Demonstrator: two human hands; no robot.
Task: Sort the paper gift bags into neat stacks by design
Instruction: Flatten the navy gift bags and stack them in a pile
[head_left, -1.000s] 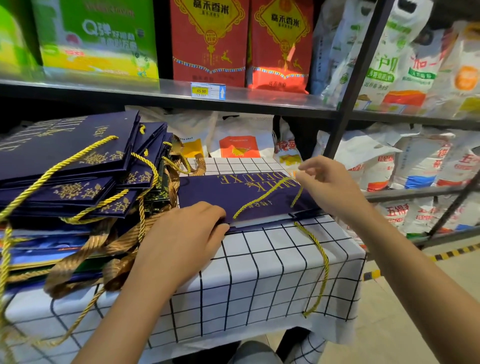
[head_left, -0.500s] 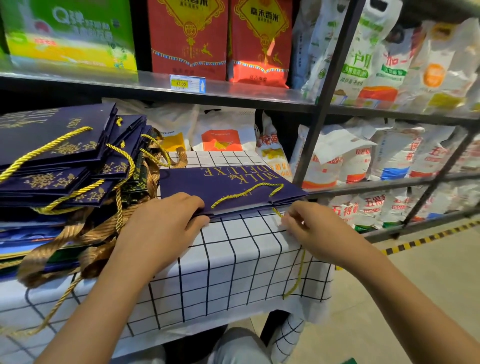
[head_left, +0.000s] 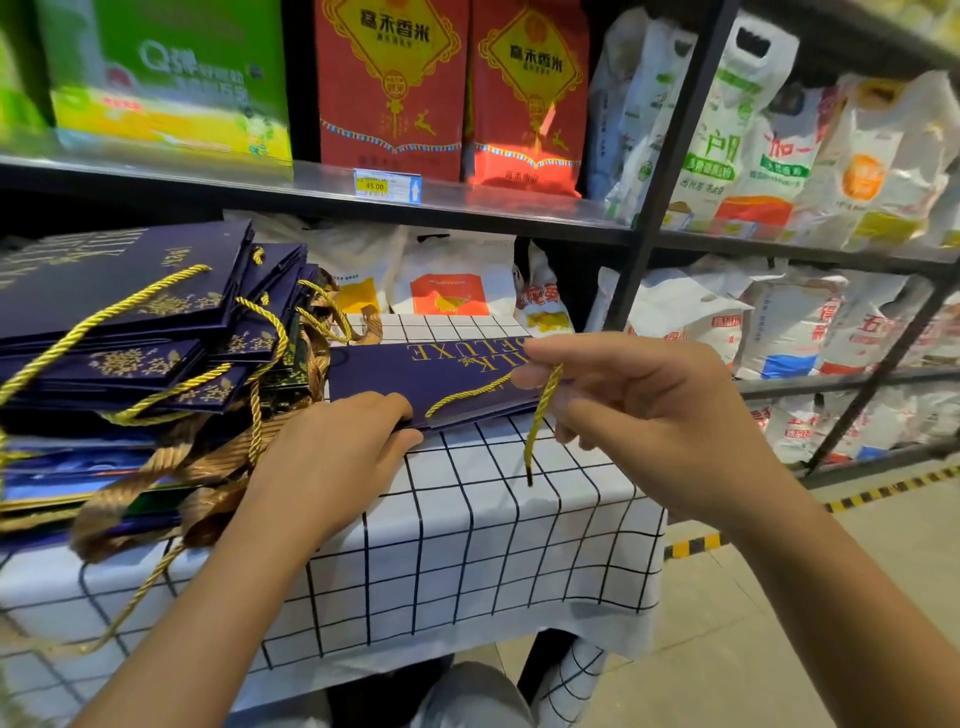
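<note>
On checked cloth (head_left: 467, 519), navy bag (head_left: 415, 374) flat — long axis left-right, left hand (head_left: 332, 457) pressing, right hand (head_left: 639, 410) pinching cord (head_left: 543, 405).

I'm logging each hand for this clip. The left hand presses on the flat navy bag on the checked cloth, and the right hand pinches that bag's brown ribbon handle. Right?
Not quite. The cord that the right hand pinches is the yellow rope handle, not brown ribbon, as the head view shows. The left hand does press on the flat navy bag on the checked cloth.
</note>
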